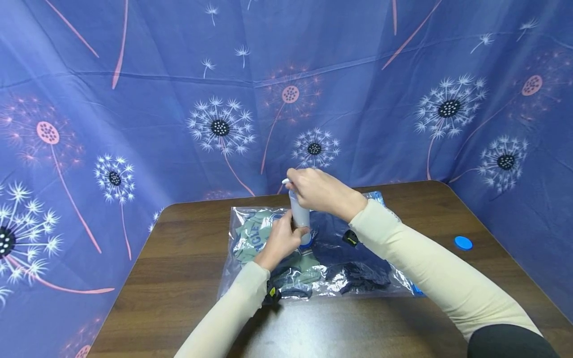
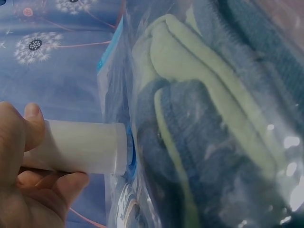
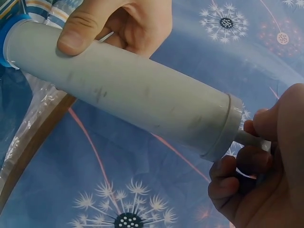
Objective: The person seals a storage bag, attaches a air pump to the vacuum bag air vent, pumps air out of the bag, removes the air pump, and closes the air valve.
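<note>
A clear plastic storage bag (image 1: 349, 216) with folded clothes inside lies flat on the table. Upright on its blue valve (image 1: 306, 243) stands a white hand pump (image 1: 301, 217), its lower end touching the valve. My left hand (image 1: 282, 239) grips the barrel near the bottom, thumb and fingers wrapped round it in the left wrist view. Up at the top, my right hand (image 1: 320, 190) holds the pump's handle (image 1: 285, 181), fingers curled around it. A short length of the pump's rod (image 3: 247, 137) shows between barrel and right hand in the right wrist view.
A round blue cap (image 1: 463, 243) lies on the brown wooden table (image 1: 179, 258), right of the bag. Green clothes (image 1: 255, 236) fill the bag's left part, dark ones its right. A blue dandelion-print cloth (image 1: 156, 99) hangs behind the table.
</note>
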`<state>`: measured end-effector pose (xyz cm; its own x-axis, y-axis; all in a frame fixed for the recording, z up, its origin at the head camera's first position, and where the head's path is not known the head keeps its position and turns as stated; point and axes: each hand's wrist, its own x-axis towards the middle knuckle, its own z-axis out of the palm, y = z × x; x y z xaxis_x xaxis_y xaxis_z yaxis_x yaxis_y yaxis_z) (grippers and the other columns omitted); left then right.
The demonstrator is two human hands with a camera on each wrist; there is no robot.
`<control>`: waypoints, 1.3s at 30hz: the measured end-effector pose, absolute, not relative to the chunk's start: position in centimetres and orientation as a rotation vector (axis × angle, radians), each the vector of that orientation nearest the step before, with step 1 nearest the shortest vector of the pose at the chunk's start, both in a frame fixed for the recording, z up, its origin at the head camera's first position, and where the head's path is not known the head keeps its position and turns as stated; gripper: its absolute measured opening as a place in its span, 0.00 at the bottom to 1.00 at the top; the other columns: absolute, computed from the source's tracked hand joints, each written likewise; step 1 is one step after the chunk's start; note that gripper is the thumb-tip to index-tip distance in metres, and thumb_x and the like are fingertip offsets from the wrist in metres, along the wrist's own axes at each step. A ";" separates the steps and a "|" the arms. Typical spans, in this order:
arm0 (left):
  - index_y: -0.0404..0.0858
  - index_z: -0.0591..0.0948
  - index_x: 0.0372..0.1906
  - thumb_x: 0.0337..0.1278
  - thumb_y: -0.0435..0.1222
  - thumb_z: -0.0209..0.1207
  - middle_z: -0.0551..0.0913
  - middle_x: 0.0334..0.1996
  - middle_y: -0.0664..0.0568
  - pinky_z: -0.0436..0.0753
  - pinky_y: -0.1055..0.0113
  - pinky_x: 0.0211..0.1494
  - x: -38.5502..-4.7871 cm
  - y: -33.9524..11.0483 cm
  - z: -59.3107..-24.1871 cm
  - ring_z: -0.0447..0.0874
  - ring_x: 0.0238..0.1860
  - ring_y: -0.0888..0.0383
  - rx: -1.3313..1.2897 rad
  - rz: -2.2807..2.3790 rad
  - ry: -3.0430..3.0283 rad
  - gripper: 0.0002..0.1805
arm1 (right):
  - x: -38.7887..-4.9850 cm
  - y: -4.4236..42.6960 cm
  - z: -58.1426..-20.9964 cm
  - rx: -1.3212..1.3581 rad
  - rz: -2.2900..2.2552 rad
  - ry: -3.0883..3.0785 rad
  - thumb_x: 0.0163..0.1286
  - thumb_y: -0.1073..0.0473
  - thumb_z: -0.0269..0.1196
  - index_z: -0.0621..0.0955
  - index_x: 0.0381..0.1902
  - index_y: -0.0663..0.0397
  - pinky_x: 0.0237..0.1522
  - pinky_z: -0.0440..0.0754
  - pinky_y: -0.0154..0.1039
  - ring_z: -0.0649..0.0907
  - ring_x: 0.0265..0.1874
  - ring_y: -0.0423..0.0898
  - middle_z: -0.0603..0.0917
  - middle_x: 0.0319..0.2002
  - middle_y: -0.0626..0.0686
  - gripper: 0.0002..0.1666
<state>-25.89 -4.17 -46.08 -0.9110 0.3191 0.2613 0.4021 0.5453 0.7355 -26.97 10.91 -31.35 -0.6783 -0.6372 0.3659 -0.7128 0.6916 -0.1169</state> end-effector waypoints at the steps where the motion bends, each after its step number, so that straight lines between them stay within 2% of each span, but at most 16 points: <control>1: 0.34 0.76 0.59 0.66 0.38 0.67 0.88 0.45 0.42 0.87 0.62 0.42 -25.9 -4.2 -46.1 0.89 0.41 0.53 -0.629 -1.311 -2.672 0.22 | -27.0 10.9 -31.4 1.066 0.365 -2.607 0.82 0.60 0.52 0.73 0.35 0.56 0.24 0.76 0.37 0.74 0.20 0.44 0.76 0.24 0.51 0.12; 15: 0.34 0.76 0.59 0.65 0.37 0.68 0.88 0.45 0.42 0.88 0.62 0.43 -26.0 -4.0 -46.0 0.89 0.42 0.53 -0.629 -1.324 -2.659 0.22 | -26.9 11.1 -31.6 1.071 0.325 -2.511 0.79 0.64 0.57 0.75 0.34 0.59 0.26 0.82 0.37 0.80 0.22 0.45 0.80 0.26 0.53 0.09; 25: 0.34 0.76 0.59 0.64 0.36 0.68 0.89 0.47 0.41 0.89 0.62 0.46 -25.8 -3.8 -46.0 0.90 0.44 0.52 -0.625 -1.339 -2.651 0.23 | -26.8 11.2 -31.6 1.060 0.306 -2.517 0.79 0.63 0.57 0.76 0.34 0.58 0.23 0.81 0.36 0.79 0.20 0.44 0.79 0.23 0.51 0.10; 27: 0.34 0.77 0.59 0.64 0.36 0.68 0.88 0.47 0.41 0.88 0.62 0.46 -25.8 -3.7 -46.0 0.90 0.44 0.52 -0.624 -1.333 -2.653 0.22 | -26.8 11.3 -31.2 1.061 0.320 -2.557 0.79 0.63 0.58 0.76 0.34 0.58 0.25 0.83 0.36 0.82 0.21 0.44 0.81 0.25 0.52 0.09; 31: 0.34 0.77 0.57 0.64 0.36 0.68 0.89 0.45 0.41 0.88 0.62 0.45 -25.8 -3.7 -45.9 0.89 0.42 0.52 -0.612 -1.320 -2.649 0.21 | -26.8 11.5 -30.1 1.045 0.365 -2.649 0.77 0.67 0.57 0.78 0.37 0.59 0.27 0.84 0.35 0.89 0.31 0.48 0.88 0.34 0.56 0.06; 35: 0.34 0.77 0.57 0.64 0.36 0.68 0.89 0.45 0.41 0.88 0.60 0.46 -25.8 -3.7 -45.9 0.89 0.43 0.52 -0.590 -1.326 -2.652 0.20 | -26.8 11.4 -28.3 1.023 0.353 -2.651 0.77 0.66 0.57 0.77 0.37 0.59 0.26 0.81 0.36 0.87 0.29 0.46 0.88 0.35 0.56 0.06; 37: 0.34 0.78 0.57 0.64 0.37 0.68 0.89 0.46 0.42 0.88 0.60 0.47 -25.8 -3.8 -46.0 0.89 0.43 0.52 -0.584 -1.323 -2.654 0.20 | -26.6 11.2 -27.3 1.016 0.335 -2.614 0.79 0.64 0.56 0.76 0.36 0.58 0.26 0.79 0.38 0.82 0.25 0.45 0.84 0.30 0.54 0.08; 39: 0.34 0.78 0.57 0.64 0.38 0.68 0.89 0.46 0.42 0.88 0.59 0.47 -25.8 -3.9 -46.0 0.89 0.44 0.51 -0.583 -1.309 -2.655 0.21 | -26.5 11.1 -26.2 1.001 0.306 -2.581 0.80 0.63 0.55 0.76 0.36 0.58 0.28 0.79 0.39 0.80 0.26 0.46 0.82 0.30 0.53 0.08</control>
<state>-25.77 -3.88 -46.03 -0.9178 0.2847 0.2766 0.3928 0.5506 0.7366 -26.46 11.10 -26.19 -0.6872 -0.6066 0.3997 -0.6833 0.7266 -0.0722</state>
